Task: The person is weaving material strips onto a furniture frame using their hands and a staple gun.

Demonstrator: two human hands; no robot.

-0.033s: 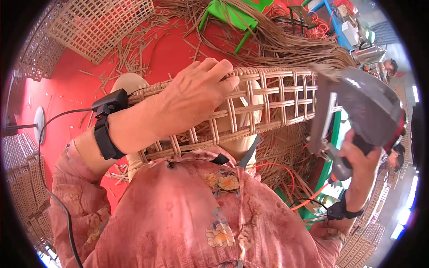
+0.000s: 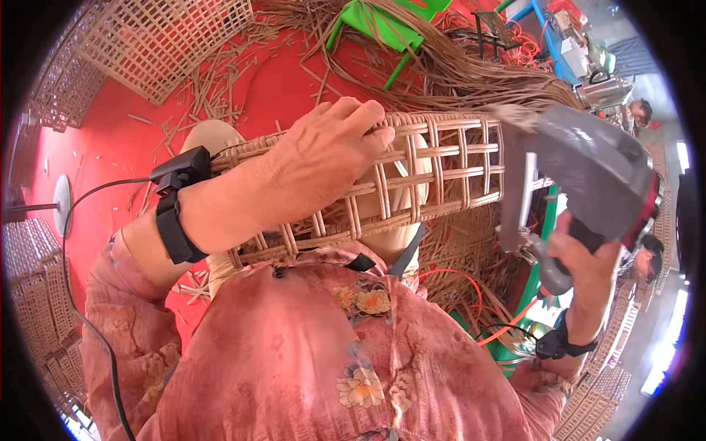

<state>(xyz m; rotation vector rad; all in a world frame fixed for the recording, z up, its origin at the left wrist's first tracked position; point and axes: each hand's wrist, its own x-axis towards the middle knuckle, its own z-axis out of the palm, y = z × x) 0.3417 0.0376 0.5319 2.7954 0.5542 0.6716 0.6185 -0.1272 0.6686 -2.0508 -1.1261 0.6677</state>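
A brown woven rattan-like openwork basket lies across my lap, its long side running from left to right. My left hand is closed over its upper rim, with the fingers curled round the edge. At the basket's right end, my right hand grips the handle of a dark grey nail gun. The tool's long narrow nose part is at the basket's end, overlapping it in view. Motion smears the tool, so I cannot tell whether the tip touches the weave. Its trigger is hidden.
Long brown strips lie in a heap beyond the basket, by a green stool. Cut scraps litter the red floor. Woven lattice panels stand at the far left. An orange hose runs near my right wrist.
The nail gun and my right hand have shifted slightly left, farther over the basket's right end. My left hand and the basket stay almost where they were.
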